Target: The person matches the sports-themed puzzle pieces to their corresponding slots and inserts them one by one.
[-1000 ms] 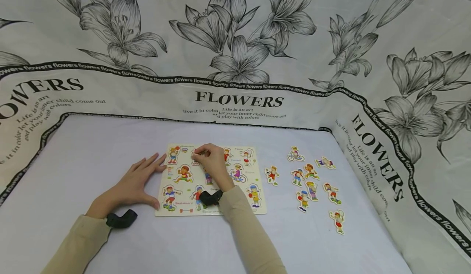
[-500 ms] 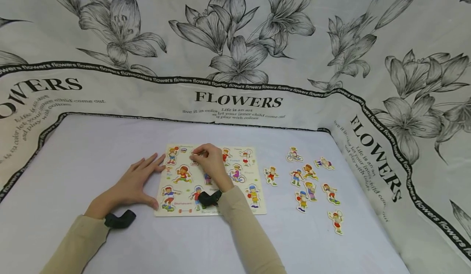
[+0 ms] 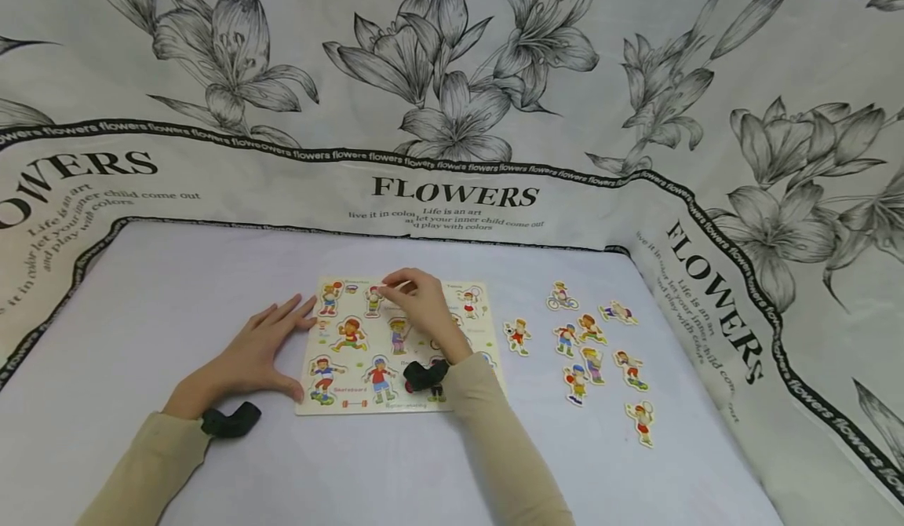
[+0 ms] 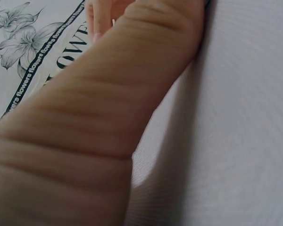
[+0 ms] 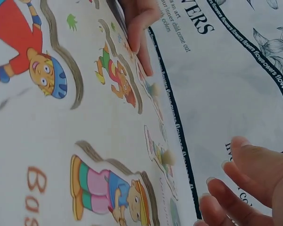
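Note:
A cream puzzle board [image 3: 374, 341] printed with children playing sports lies flat on the table. My left hand [image 3: 264, 345] has its fingers spread along the board's left edge, thumb near the lower corner. Over the board's upper part is my right hand [image 3: 424, 306], its fingertips just right of a small figure piece [image 3: 373, 301] in the top row. In the right wrist view that piece [image 5: 162, 162] shows a small knob and lies in the board, and the right hand [image 5: 254, 183] has loosely bent fingers with nothing between them. The right forearm hides part of the board.
Several loose figure pieces lie right of the board, among them a cyclist [image 3: 562, 297], a footballer [image 3: 518, 337] and a tennis player [image 3: 641, 422]. Behind the white table [image 3: 176, 275] hangs a flower-printed cloth [image 3: 452, 118].
My right hand has let go of the top-row figure piece and shifted right, uncovering it and a figure below. The left hand has stayed at the board's edge.

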Motion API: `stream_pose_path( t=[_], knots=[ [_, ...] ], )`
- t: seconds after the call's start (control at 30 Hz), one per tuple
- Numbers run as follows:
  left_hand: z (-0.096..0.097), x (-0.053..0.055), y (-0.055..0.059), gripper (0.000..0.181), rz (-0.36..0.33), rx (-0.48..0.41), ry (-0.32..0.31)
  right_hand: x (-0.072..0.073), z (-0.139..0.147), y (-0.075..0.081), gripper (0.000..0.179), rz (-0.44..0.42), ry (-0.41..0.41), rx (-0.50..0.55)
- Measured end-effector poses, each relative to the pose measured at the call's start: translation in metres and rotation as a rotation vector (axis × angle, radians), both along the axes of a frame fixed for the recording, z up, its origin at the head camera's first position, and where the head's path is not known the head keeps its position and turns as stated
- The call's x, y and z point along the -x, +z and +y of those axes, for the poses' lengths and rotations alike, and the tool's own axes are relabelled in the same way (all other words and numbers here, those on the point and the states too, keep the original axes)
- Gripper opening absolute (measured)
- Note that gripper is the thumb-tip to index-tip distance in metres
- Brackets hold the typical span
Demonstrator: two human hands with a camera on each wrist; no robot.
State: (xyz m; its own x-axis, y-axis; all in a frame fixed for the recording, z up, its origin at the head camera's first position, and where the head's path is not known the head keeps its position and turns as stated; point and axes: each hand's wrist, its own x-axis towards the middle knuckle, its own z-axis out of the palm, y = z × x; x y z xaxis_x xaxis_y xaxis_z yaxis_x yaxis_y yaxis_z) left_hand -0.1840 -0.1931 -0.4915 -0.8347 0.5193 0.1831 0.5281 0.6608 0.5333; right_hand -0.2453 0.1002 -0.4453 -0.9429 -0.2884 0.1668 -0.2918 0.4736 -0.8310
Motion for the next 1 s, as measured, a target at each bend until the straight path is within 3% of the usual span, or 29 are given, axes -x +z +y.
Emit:
stream_pose_path(
  t=[0.57, 1.0],
  knots=[
    [0.000, 0.001, 0.000, 0.127, -0.016, 0.005, -0.001, -0.008, 0.058, 0.011, 0.019, 0.071, -0.143, 0.016],
    [0.000, 0.001, -0.001, 0.126, -0.014, 0.000, -0.004, -0.016, 0.114, 0.018, 0.014, 0.109, -0.290, -0.043]
  ],
)
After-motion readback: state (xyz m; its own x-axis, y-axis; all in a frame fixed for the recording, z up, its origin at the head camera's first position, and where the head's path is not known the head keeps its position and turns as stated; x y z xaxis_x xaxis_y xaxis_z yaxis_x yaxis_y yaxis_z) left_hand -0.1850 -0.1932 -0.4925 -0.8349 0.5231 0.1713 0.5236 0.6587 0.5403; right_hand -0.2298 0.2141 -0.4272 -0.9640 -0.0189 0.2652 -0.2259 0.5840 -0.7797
